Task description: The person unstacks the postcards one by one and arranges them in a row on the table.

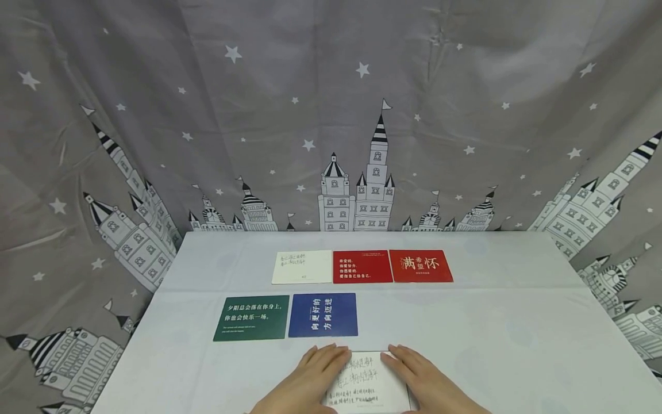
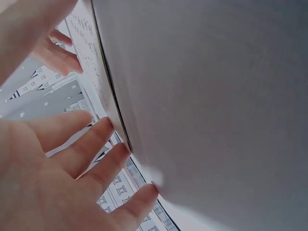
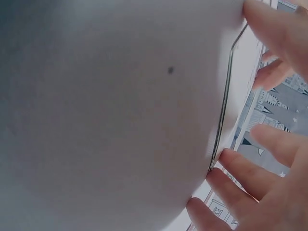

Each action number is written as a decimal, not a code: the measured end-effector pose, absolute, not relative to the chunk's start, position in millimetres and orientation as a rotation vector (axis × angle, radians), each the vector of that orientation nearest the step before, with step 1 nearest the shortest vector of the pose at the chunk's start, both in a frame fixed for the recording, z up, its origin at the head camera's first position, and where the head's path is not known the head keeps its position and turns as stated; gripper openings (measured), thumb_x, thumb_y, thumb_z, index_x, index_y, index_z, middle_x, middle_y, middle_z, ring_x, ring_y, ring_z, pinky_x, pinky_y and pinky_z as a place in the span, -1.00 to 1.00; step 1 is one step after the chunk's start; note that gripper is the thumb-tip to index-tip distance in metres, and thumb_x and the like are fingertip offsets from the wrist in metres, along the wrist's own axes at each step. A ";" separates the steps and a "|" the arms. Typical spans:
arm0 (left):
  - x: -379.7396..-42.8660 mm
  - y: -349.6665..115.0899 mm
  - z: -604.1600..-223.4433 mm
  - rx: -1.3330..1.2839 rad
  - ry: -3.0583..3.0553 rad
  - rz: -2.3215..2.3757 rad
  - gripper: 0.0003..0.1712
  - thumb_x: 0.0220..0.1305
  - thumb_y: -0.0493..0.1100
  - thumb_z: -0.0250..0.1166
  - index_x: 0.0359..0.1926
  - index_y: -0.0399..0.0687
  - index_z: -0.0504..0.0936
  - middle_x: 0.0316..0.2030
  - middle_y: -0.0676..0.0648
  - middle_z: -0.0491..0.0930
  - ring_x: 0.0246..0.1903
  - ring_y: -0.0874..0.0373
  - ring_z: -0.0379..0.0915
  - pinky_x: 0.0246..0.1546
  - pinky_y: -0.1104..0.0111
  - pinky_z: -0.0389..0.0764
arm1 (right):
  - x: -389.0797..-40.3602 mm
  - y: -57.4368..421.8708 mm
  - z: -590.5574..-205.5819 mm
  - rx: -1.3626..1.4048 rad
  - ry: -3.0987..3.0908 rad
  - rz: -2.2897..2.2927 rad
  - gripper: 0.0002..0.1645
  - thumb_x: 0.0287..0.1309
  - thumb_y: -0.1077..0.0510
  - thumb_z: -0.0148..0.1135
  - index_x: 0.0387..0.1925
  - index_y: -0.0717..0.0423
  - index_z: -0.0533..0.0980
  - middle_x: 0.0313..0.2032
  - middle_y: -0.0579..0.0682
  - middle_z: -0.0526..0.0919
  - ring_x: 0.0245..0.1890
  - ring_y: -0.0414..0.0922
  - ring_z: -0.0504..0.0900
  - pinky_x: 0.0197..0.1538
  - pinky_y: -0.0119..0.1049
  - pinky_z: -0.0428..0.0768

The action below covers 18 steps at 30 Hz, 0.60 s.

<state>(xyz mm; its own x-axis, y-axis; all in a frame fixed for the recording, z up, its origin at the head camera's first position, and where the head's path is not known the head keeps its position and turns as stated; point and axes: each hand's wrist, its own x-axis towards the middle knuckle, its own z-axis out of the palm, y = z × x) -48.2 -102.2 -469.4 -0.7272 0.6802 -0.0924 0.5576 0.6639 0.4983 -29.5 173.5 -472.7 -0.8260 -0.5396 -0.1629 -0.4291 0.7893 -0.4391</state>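
Note:
A white card [image 1: 368,384] with handwriting lies at the table's near edge, its lower part cut off by the frame. My left hand [image 1: 313,380] touches its left edge, and my right hand [image 1: 425,379] touches its right edge. In the left wrist view the left hand's fingers [image 2: 103,173] are spread and nearly straight, fingertips down at the card's side. Likewise, the right wrist view has the right hand's fingers [image 3: 250,173] extended along the other side. Dark lines run along the card's edge there; whether it is one card or a thin stack I cannot tell.
Beyond the hands lie a green card [image 1: 251,318] and a blue card [image 1: 323,315]. A farther row holds a cream card [image 1: 302,267] with handwriting, a red card [image 1: 362,267] and another red card [image 1: 421,265]. Behind the white table [image 1: 491,322] hangs a grey castle-print curtain [image 1: 310,86].

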 end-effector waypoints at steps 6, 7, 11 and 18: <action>-47.7 -100.2 -467.2 1.011 2.612 0.655 0.17 -0.07 0.52 0.23 0.41 -0.10 0.22 0.34 -0.01 0.23 0.30 0.08 0.12 0.29 -0.02 0.15 | -32.2 176.8 -470.6 -0.762 2.694 -0.562 0.17 -0.19 -0.63 0.07 0.40 -0.10 0.21 0.34 -0.03 0.25 0.26 0.04 0.28 0.14 0.09 0.45; -47.7 -100.1 -467.1 1.010 2.612 0.655 0.17 -0.08 0.53 0.21 0.41 -0.10 0.23 0.34 -0.01 0.24 0.30 0.09 0.12 0.29 -0.05 0.14 | -32.5 177.2 -470.4 -0.766 2.690 -0.565 0.16 -0.18 -0.61 0.07 0.40 -0.10 0.21 0.34 -0.03 0.25 0.25 0.03 0.29 0.14 0.08 0.45; -47.5 -99.9 -467.4 0.994 2.616 0.661 0.19 -0.10 0.57 0.18 0.39 -0.11 0.27 0.33 0.00 0.26 0.29 0.11 0.14 0.27 -0.08 0.13 | -32.7 178.5 -470.1 -0.783 2.682 -0.574 0.13 -0.12 -0.60 0.06 0.41 -0.11 0.19 0.34 -0.04 0.24 0.24 -0.01 0.29 0.13 0.06 0.47; -47.0 -99.5 -468.0 0.979 2.627 0.674 0.21 -0.12 0.63 0.12 0.39 -0.09 0.29 0.32 0.05 0.26 0.25 0.09 0.17 0.24 0.05 0.25 | -32.1 178.3 -472.2 -0.805 2.712 -0.565 0.19 -0.17 -0.65 0.03 0.40 -0.06 0.23 0.33 -0.02 0.27 0.28 0.01 0.28 0.12 0.07 0.47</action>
